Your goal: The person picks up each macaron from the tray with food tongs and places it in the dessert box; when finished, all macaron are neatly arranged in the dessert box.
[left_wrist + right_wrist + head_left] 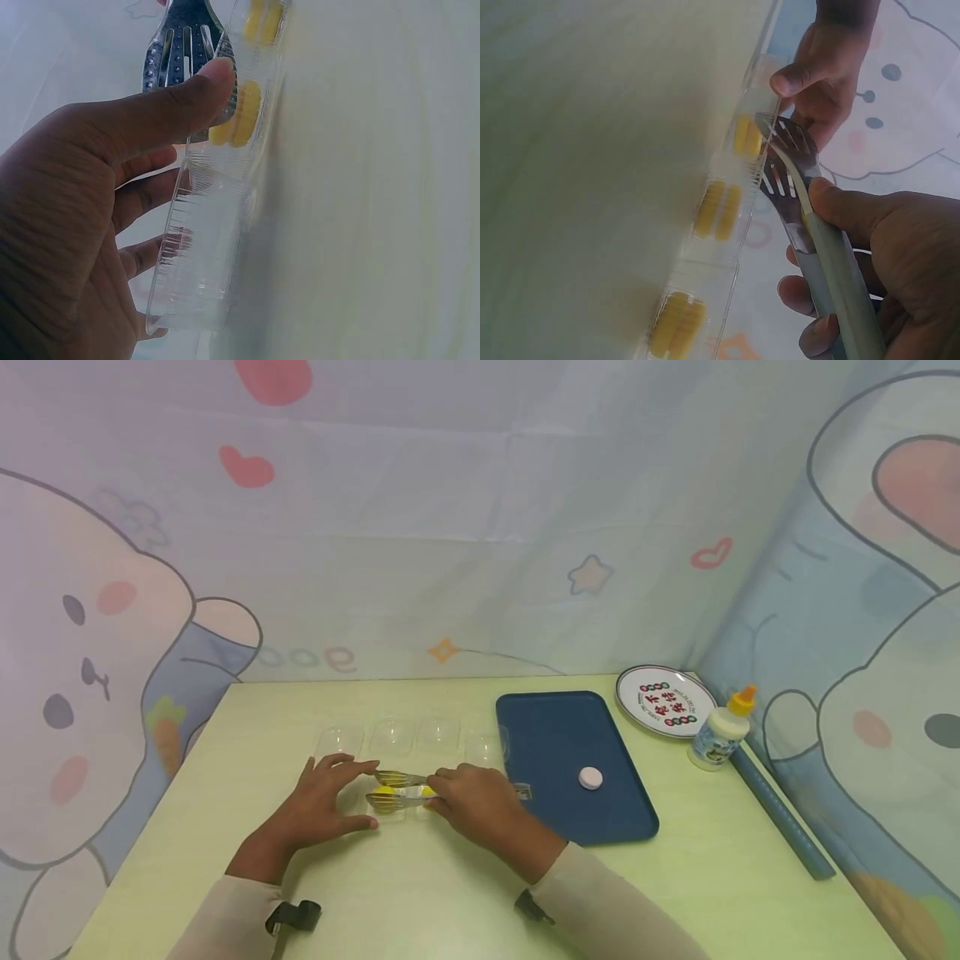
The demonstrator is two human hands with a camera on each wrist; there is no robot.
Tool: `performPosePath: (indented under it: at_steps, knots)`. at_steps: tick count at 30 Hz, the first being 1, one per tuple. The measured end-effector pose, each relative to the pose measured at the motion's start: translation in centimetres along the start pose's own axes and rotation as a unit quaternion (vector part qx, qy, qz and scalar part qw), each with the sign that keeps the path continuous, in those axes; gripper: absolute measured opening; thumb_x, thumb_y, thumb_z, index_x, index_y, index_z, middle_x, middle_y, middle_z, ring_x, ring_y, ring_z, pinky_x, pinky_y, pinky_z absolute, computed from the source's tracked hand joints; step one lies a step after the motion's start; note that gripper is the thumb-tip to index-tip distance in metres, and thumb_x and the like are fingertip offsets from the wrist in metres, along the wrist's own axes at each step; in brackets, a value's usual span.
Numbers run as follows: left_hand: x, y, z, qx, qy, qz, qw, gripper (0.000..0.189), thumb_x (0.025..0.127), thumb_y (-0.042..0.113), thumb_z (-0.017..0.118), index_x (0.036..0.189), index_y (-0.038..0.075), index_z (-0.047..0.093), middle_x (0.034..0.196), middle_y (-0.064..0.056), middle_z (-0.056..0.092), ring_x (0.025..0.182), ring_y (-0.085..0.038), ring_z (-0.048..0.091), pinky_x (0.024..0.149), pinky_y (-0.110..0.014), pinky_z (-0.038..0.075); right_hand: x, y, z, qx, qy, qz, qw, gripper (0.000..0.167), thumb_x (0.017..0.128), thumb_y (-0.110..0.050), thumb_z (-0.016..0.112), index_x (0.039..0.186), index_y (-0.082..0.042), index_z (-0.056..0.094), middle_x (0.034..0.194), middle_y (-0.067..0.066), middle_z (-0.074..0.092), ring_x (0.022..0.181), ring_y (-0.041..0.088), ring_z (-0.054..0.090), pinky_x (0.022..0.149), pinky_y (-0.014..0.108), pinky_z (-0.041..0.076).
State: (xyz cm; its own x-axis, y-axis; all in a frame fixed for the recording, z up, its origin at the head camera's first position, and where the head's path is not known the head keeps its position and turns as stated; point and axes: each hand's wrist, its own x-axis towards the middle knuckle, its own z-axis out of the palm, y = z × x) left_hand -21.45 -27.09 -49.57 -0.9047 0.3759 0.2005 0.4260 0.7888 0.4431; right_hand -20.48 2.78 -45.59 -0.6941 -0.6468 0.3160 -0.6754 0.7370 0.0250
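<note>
My right hand (480,806) grips a pair of metal tongs (799,187) with pale handles, thumb on one arm and fingers on the other. The slotted tong ends straddle a yellow macaron (244,114) in a clear plastic macaron box (202,247). My left hand (322,802) holds the box's left end, thumb at the near rim and fingers along the far side. In the right wrist view another yellow macaron (718,211) and a third yellow macaron (677,326) sit upright in neighbouring compartments. The left-end compartment beside my left palm shows no macaron.
Behind the box lies a row of clear domed compartments (393,735). To the right, a pale pink macaron (591,777) rests on a dark blue tray (555,718). Farther right are a printed plate (667,700), a white bottle with orange tip (720,737) and a grey-blue bar (783,814).
</note>
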Motion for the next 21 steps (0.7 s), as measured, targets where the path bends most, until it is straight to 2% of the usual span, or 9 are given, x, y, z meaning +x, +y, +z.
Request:
performPosePath:
  at_steps: [11, 21]
  knots:
    - [0.02, 0.13, -0.05, -0.005, -0.001, -0.001, 1.0000, 0.089, 0.077, 0.041, 0.099, 0.153, 0.015, 0.063, 0.146, -0.010, 0.071, 0.149, -0.047, 0.049, 0.120, -0.091, 0.013, 0.19, -0.25, 0.47, -0.011, -0.017, 0.016, 0.9997, 0.027, 0.103, -0.043, 0.076, 0.122, -0.024, 0.080, 0.112, -0.014, 0.081, 0.091, 0.009, 0.076, 0.065, 0.028, 0.059]
    - [0.03, 0.07, 0.05, -0.005, 0.000, 0.000, 1.0000, 0.090, 0.075, 0.041, 0.100, 0.153, 0.016, 0.063, 0.150, -0.009, 0.069, 0.150, -0.048, 0.047, 0.120, -0.091, 0.013, -0.26, 0.30, 0.10, 0.021, 0.010, 0.020, 0.9995, 0.031, 0.102, -0.041, 0.078, 0.125, -0.020, 0.080, 0.115, -0.010, 0.083, 0.096, 0.012, 0.079, 0.071, 0.031, 0.063]
